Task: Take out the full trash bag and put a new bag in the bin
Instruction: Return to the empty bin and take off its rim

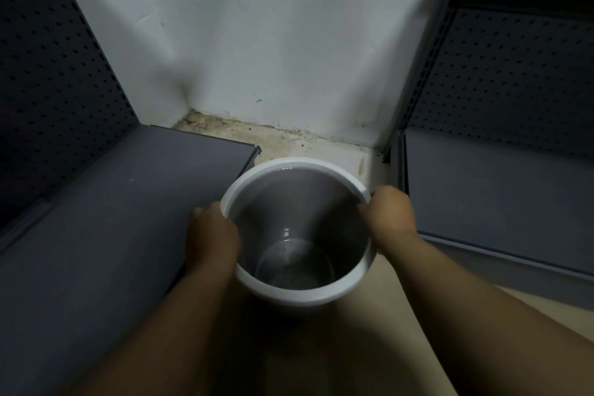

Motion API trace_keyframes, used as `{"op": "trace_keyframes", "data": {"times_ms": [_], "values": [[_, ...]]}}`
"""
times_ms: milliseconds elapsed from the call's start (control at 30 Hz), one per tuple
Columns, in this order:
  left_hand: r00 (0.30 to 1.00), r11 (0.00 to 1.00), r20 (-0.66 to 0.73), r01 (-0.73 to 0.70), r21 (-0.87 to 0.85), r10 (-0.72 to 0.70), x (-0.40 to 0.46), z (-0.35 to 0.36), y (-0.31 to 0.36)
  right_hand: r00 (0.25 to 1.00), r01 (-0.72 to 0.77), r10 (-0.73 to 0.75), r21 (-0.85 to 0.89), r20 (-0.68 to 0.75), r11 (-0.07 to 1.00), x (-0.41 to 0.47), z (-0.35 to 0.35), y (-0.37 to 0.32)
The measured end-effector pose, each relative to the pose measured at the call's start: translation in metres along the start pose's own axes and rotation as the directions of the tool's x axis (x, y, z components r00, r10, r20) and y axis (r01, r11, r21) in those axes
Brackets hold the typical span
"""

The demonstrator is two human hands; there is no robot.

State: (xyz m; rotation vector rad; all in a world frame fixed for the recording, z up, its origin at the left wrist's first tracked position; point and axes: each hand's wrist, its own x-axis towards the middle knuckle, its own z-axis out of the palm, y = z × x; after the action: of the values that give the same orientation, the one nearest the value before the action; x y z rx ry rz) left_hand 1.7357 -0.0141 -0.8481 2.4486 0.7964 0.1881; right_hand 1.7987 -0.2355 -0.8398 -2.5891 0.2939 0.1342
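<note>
Round white bin with a grey inside is standing upright on the floor, in the gap between two grey shelf units, close to the white wall. Inside of the bin is showing bare down to the bottom; no bag is showing in it, only a faint glare on the base.

Left hand is gripping the bin's rim on its left side, grip closed over the rim, fingertips hidden on the far side of the edge. Right hand is gripping the rim on the right side, grip closed on it too, fingers curling over the edge. Both forearms are reaching in from the bottom of the view, bare, no sleeves.

Left grey shelf is sitting just beside the bin, its corner near the rim. Right grey shelf is just beside the right hand. Perforated dark back panels are rising behind both shelves. Floor strip along the wall base is looking dirty and stained. Whole view is dim and slightly blurred.
</note>
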Motion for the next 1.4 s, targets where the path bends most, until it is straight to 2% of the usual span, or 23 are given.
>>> {"op": "trace_keyframes", "data": {"times_ms": [300,533,867,1067,1133,1233,1400], "values": [[0.997,0.999,-0.067,-0.048,-0.025,0.046,0.006,-0.003,0.004,0.998,0.060,-0.058,-0.084,0.025,0.995,-0.001,-0.008,-0.004],[0.999,0.998,-0.019,-0.046,-0.033,0.045,0.008,-0.018,0.011,0.998,0.047,-0.041,-0.144,0.044,0.988,0.003,-0.016,-0.009],[0.980,0.963,-0.045,-0.201,-0.182,0.196,-0.009,-0.037,0.042,0.993,0.019,-0.022,-0.026,-0.119,0.999,0.015,-0.053,0.005],[0.948,0.921,-0.011,-0.310,-0.237,0.317,-0.020,-0.028,0.066,0.977,-0.007,0.009,0.009,-0.214,1.000,0.006,-0.109,0.064],[0.937,0.911,0.002,-0.339,-0.236,0.350,-0.024,-0.019,0.071,0.971,0.009,-0.016,-0.031,-0.238,0.999,-0.002,-0.128,0.092],[0.915,0.894,0.041,-0.382,-0.234,0.401,-0.031,-0.008,0.076,0.980,-0.002,-0.022,-0.123,-0.196,0.992,-0.013,-0.148,0.132],[0.897,0.891,0.072,-0.420,-0.171,0.437,-0.035,0.002,0.077,0.999,-0.010,0.019,-0.254,0.030,0.967,-0.027,-0.142,0.183]]}}
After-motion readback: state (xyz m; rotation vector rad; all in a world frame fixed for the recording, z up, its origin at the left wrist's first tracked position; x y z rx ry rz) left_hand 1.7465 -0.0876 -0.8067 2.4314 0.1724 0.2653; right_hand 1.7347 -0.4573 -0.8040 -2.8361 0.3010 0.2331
